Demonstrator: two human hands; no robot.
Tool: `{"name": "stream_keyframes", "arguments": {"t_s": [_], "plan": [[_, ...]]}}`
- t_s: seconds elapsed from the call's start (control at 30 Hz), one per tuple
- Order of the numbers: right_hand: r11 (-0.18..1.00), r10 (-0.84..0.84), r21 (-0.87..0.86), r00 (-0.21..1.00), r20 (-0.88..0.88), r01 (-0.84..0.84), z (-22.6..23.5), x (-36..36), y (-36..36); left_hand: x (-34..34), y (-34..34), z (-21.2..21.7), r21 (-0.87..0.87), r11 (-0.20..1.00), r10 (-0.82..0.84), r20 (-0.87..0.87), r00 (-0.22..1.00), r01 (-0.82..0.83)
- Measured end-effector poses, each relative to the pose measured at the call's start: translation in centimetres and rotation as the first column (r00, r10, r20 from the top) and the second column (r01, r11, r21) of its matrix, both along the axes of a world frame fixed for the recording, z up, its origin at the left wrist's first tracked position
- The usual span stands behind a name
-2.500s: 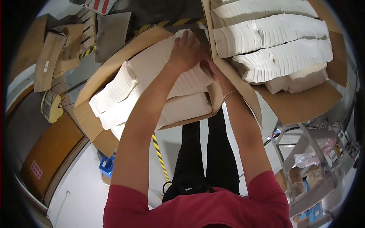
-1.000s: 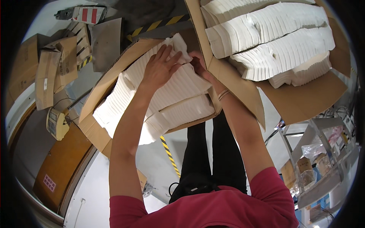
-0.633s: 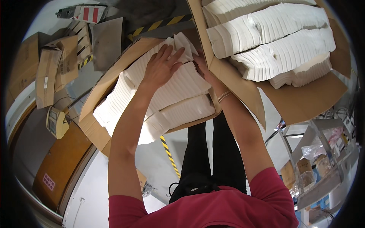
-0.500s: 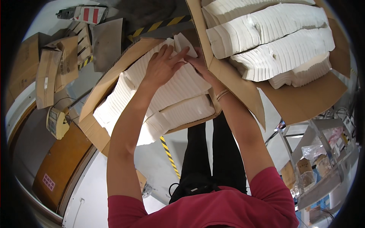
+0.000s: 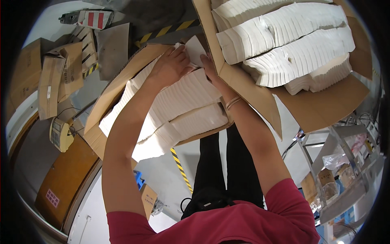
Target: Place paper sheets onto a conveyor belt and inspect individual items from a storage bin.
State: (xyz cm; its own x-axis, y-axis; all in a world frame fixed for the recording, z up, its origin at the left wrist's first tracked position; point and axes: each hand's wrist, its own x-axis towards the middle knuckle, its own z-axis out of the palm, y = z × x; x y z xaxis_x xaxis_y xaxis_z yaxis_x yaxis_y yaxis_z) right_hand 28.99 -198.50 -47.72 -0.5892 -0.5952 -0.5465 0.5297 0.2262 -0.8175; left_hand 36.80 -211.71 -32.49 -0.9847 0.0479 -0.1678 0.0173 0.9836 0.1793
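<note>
White, thin, soft-looking pieces (image 5: 185, 95) stand packed on edge in rows inside an open cardboard box (image 5: 97, 110) in front of me. My left hand (image 5: 170, 67) lies over the far part of the rows, fingers bent down onto the pieces and gripping there. At the far right corner of this box, my right hand (image 5: 209, 71) holds the edge of a white flat piece (image 5: 196, 51) that stands up tilted. A flap of the neighbouring box partly hides the right fingers.
A second open cardboard box (image 5: 248, 87), full of similar white rows, stands higher at the right. Folded cartons (image 5: 71, 69) lean at the far left, near a yellowish device (image 5: 61, 134). A metal frame rack (image 5: 345, 162) with plastic bags is at the right. Striped tape (image 5: 181, 168) marks the floor.
My left hand has drawn back slightly to the left, away from the right hand, its fingers closer together. The upright white piece shows more fully between the hands. The view shifted slightly.
</note>
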Motion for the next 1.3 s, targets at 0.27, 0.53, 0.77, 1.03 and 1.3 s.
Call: {"name": "stream_keyframes", "arguments": {"t_s": [0.27, 0.53, 0.77, 1.03, 1.3], "plan": [[0.972, 0.203, 0.196, 0.887, -0.414, -0.131, 8.6, -1.9, 2.2, -0.5, 0.2, 0.7, 0.01, 1.0, 0.01, 0.043, 0.999, -0.011], [0.895, 0.442, 0.259, 0.805, -0.397, -0.364, 13.3, -0.1, 8.0, -0.1, 0.9, 1.0, 0.047, 0.985, 0.151, 0.208, 0.966, -0.164], [0.967, 0.223, 0.018, 0.804, -0.551, -0.255, 22.7, -1.4, 13.6, -2.7, 1.1, 0.5, -0.177, 0.984, 0.08, 0.407, 0.91, -0.007], [0.981, 0.19, 0.065, 0.867, -0.461, -0.18, 25.7, -2.2, 17.9, -5.0, 1.1, 1.2, -0.259, 0.966, 0.125, 0.474, 0.872, 0.002], [0.988, 0.088, 0.154, 0.836, -0.542, -0.004, 26.7, 0.9, 23.6, -2.4, 0.5, -0.6, -0.37, 0.929, 0.121, 0.361, 0.925, 0.023]]}}
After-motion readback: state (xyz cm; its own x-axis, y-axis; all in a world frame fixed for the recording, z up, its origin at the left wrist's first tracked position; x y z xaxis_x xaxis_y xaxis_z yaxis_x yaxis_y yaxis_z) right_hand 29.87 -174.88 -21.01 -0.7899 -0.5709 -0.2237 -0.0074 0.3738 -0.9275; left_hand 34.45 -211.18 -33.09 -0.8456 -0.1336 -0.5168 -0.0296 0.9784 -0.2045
